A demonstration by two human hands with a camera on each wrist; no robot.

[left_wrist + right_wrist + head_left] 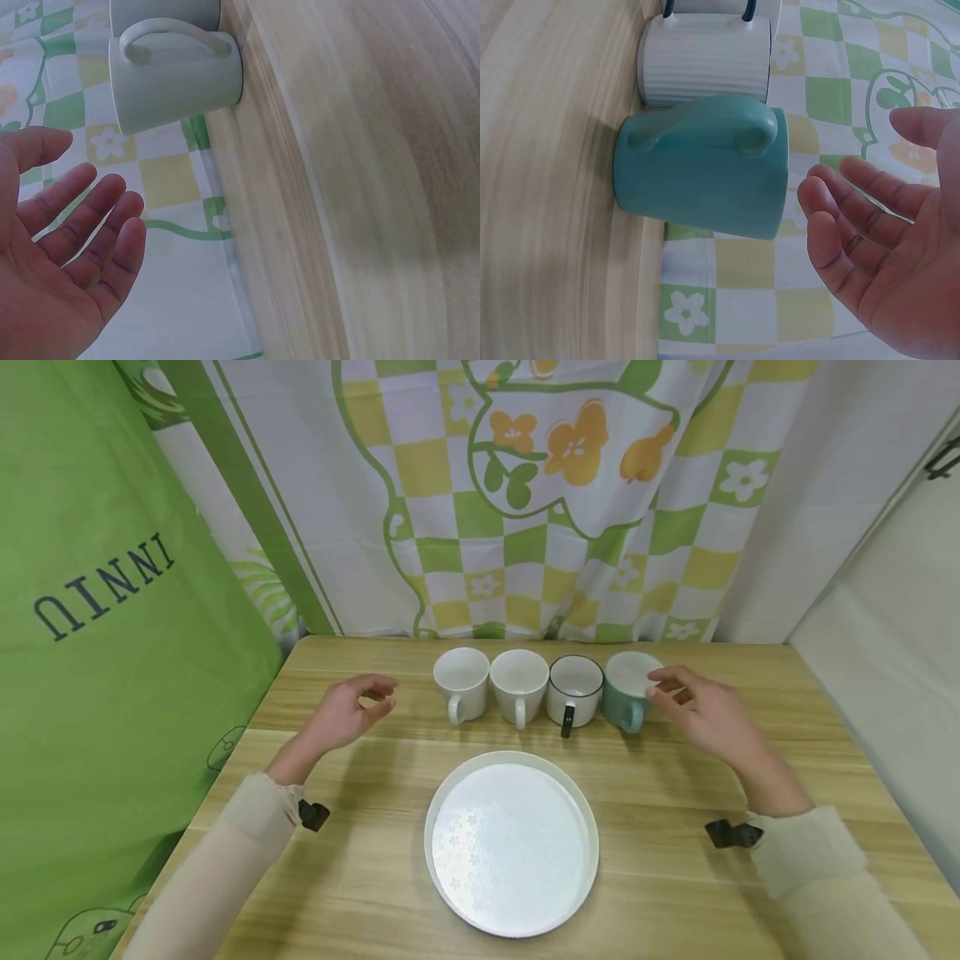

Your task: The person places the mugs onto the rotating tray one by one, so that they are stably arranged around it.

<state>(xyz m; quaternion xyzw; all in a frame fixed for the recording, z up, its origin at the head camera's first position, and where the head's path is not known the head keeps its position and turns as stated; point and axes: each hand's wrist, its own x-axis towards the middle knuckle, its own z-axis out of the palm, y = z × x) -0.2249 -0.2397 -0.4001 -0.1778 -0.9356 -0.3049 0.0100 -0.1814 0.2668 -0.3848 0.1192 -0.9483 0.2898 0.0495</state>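
Note:
Several mugs stand upright in a row toward the back of the table. From left come a white mug (471, 702), a second white mug (506, 700), a white mug with a dark rim and black handle (558, 703), and a teal mug (617, 706). Beside the teal mug my right hand (708, 714) hovers, fingers relaxed and nothing held; the right wrist view shows a gap between the fingertips and the teal mug (701, 176). My left hand (341, 714), loosely bent and holding nothing, is left of the first white mug (176, 82), apart from it.
A round white tray (512, 927) with a raised rim lies on the wooden table (660, 877), in front of the mugs. Behind the table hangs a checked curtain (480, 560). Green cloth (112, 527) covers the left side, and a pale panel (892, 602) stands at right.

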